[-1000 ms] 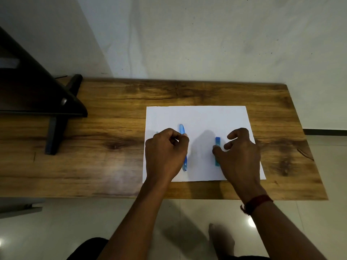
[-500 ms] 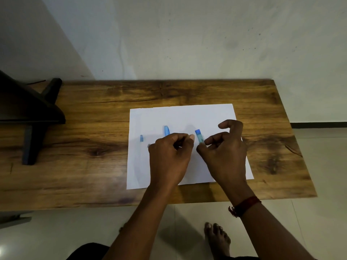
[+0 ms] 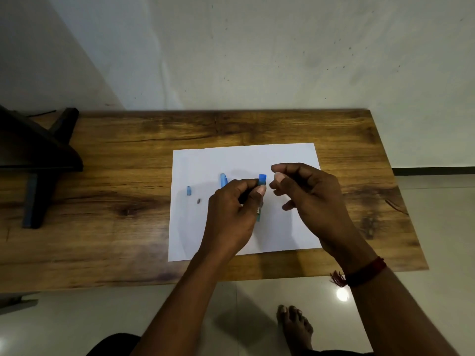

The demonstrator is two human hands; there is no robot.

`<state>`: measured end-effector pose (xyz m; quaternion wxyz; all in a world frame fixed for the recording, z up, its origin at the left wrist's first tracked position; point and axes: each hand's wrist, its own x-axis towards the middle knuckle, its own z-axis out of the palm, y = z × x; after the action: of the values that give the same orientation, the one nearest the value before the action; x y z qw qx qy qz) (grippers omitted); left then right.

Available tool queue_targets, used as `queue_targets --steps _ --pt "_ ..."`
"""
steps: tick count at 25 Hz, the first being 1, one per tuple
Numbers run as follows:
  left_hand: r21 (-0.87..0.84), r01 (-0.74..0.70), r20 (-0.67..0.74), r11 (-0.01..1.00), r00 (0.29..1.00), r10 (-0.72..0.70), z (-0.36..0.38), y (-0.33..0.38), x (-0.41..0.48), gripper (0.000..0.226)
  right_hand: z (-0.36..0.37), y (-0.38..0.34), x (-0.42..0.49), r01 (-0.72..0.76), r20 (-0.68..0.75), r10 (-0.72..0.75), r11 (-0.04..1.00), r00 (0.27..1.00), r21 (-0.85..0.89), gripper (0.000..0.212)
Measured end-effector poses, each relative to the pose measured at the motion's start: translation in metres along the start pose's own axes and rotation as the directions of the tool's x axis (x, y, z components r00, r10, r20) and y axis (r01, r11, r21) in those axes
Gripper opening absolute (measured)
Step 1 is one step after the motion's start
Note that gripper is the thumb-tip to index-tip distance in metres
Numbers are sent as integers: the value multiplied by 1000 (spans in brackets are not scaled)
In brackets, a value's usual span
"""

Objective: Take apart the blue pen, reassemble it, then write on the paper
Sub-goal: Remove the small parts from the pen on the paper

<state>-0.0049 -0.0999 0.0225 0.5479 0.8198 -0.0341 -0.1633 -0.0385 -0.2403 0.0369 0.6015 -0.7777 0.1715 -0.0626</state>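
A white paper (image 3: 244, 160) lies on the wooden table (image 3: 128, 155). My left hand (image 3: 231, 217) pinches a short blue pen barrel piece (image 3: 261, 179), held roughly upright above the paper, with its lower end showing below my fingers. My right hand (image 3: 311, 199) hovers just right of that piece with fingers apart and nothing in them. Another blue pen part (image 3: 223, 179) sticks out from behind my left hand; I cannot tell if it rests on the paper or is held. A small blue tip piece (image 3: 189, 190) and a tiny dark piece (image 3: 198, 200) lie on the paper's left side.
A dark stand (image 3: 38, 160) occupies the table's left end. The wall runs right behind the table's far edge. The table's near edge is by my forearms, with tiled floor and my bare foot (image 3: 294, 327) below.
My right hand lifted the short blue piece off the paper, brought it to my left hand and let go. My left hand now grips it. The view shifted right.
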Motion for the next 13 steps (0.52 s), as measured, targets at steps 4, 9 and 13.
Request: queue_targets --steps 4,9,13 --pt "115 -120 46 986 992 115 -1 -3 -4 25 1 1 2 33 21 -31 991 999 -129 9" --pt "216 -189 30 958 982 187 -3 -6 -5 24 2 4 6 66 121 -37 967 992 -247 8" --pt "240 -219 9 946 975 224 -3 -6 -7 28 1 7 7 49 17 -47 974 999 -222 13"
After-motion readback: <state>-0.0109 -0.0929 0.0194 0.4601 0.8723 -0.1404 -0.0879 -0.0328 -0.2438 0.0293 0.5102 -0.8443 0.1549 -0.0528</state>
